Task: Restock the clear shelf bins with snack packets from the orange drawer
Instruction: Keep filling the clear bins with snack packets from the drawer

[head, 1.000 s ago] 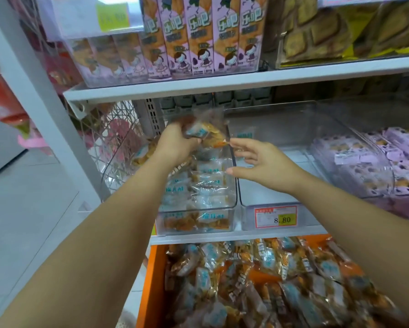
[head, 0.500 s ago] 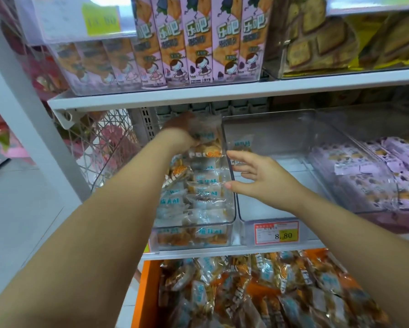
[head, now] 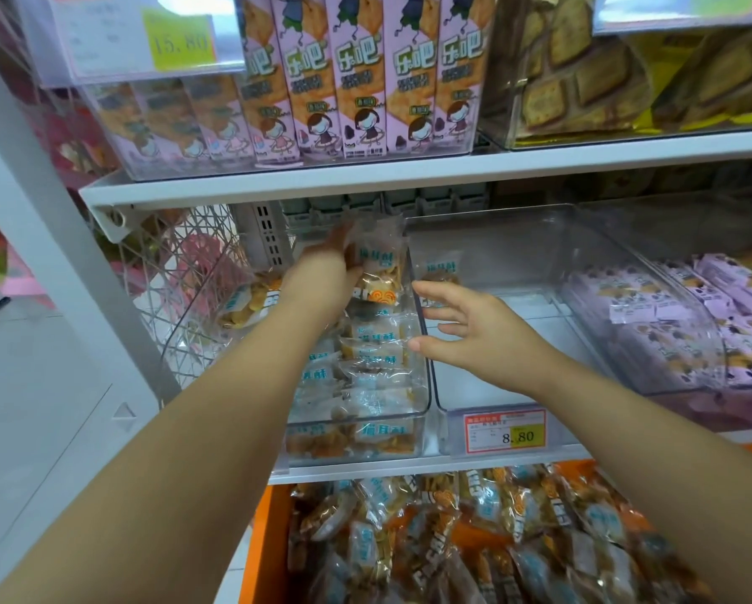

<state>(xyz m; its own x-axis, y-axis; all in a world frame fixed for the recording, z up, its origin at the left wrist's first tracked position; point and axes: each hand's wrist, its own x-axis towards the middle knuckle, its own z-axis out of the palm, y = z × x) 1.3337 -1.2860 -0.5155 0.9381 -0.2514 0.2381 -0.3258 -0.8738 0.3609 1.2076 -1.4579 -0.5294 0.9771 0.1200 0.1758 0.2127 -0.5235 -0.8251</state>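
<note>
our left hand point(head: 322, 276) gripped snack packets point(head: 381, 259) at twelve o'clock in the clear bin point(head: 426, 398); we judged seating them upright best, our right hand point(head: 478, 337) open at three o'clock.

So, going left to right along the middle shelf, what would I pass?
Wire basket → clear bin full of snack packets → nearly empty clear bin → bin of purple packets.

Left hand point(head: 322, 274) gripping snack packet point(head: 381, 255) over packed clear bin point(head: 426, 401), right hand point(head: 474, 335) spread beside it
</note>
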